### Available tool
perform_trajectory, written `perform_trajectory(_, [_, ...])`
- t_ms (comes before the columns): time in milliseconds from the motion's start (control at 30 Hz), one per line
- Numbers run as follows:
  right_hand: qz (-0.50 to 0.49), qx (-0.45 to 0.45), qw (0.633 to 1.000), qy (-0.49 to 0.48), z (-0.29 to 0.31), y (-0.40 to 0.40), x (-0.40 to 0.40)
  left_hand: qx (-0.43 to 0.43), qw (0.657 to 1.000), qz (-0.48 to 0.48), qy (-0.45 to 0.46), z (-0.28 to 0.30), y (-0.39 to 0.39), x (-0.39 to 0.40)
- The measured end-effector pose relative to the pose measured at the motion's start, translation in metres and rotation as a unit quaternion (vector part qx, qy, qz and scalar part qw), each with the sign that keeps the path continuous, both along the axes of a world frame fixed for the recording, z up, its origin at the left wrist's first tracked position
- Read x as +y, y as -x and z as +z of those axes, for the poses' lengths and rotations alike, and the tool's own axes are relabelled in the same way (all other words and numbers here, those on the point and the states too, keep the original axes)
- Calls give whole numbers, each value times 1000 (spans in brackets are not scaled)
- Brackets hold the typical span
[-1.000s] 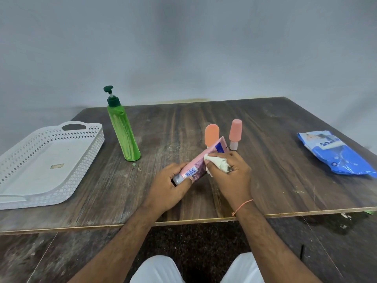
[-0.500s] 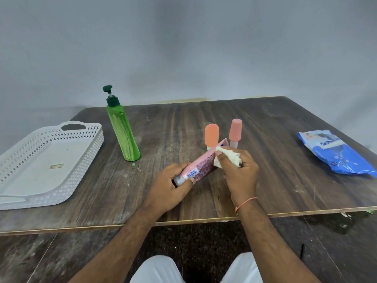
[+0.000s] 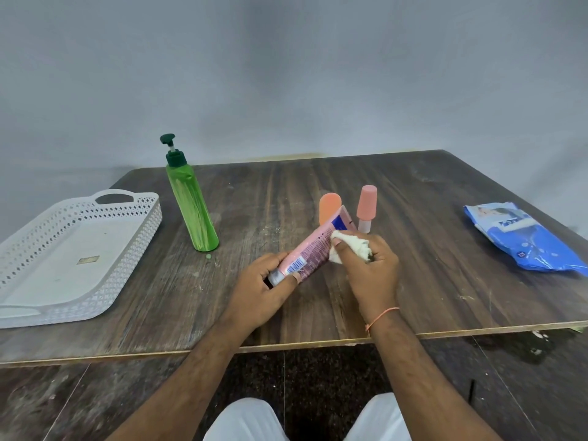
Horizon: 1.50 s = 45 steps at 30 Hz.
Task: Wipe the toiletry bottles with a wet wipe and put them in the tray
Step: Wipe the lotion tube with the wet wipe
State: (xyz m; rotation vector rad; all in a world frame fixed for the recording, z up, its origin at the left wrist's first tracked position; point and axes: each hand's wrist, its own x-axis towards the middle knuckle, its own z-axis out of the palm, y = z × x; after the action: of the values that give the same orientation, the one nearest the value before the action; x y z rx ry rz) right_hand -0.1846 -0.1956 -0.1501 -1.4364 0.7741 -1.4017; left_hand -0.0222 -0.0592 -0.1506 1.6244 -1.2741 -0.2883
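Tube [image 3: 310, 254], pink, soft & prob. light, is held above the table [image 3: 429, 281] w/ left hand [image 3: 264, 289] pinching its cap end, right hand [image 3: 369, 265] pressing a bunched wet wipe [image 3: 350, 246] on the body; best gripped near the stiffer cap, wet film may be slippery.

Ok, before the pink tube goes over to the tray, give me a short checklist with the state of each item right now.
1. Left hand grips the pink tube at its cap end: ok.
2. Right hand holds the wet wipe against the tube: ok.
3. Tube wiped on every side: cannot tell, its underside is hidden.
4. White tray has free room for the tube: ok, only a small sticker shows on its floor.
5. Way to the tray: not ok, the green pump bottle stands between the hands and the tray.
6. Tube cap closed: cannot tell.
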Motion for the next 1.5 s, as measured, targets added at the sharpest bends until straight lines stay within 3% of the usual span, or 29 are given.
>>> perform_trajectory(133, [-47, -17, 998, -38, -1, 1, -4, -1, 1000, -7, 8, 0, 0, 0])
perform_trajectory(300, [70, 39, 992, 98, -1, 0, 8, 62, 998, -2, 32, -3, -3, -2])
perform_trajectory(400, [75, 75, 984, 146, -3, -1, 10, 98, 994, -2, 42, -2, -1, -2])
perform_trajectory(533, [-25, 6, 998, 55, -1, -1, 1, 135, 990, -13, 35, -4, -2, -3])
perform_trajectory(667, [-41, -5, 999, -1, -2, 2, -3, 139, 990, -22, 18, -9, -6, -5])
perform_trajectory(800, [55, 13, 995, 86, -1, -2, 7, 161, 987, -20, 20, -11, -8, -6])
perform_trajectory(900, [117, 97, 970, 192, -7, -3, 13, 169, 985, -23, 19, -8, -6, -6])
perform_trajectory(1033, [52, 90, 974, 200, -6, -3, 12, 152, 988, -19, 9, -7, -6, -6])
perform_trajectory(1167, [-43, 76, 986, 140, -7, -6, 3, 90, 996, -17, -9, -6, -4, -3])
perform_trajectory(1400, [26, 107, 980, 166, -6, -5, 10, 59, 998, 1, 18, -2, -4, -2])
perform_trajectory(1500, [3, 103, 983, 150, -7, -5, 8, 52, 999, -1, 17, -2, -3, -3])
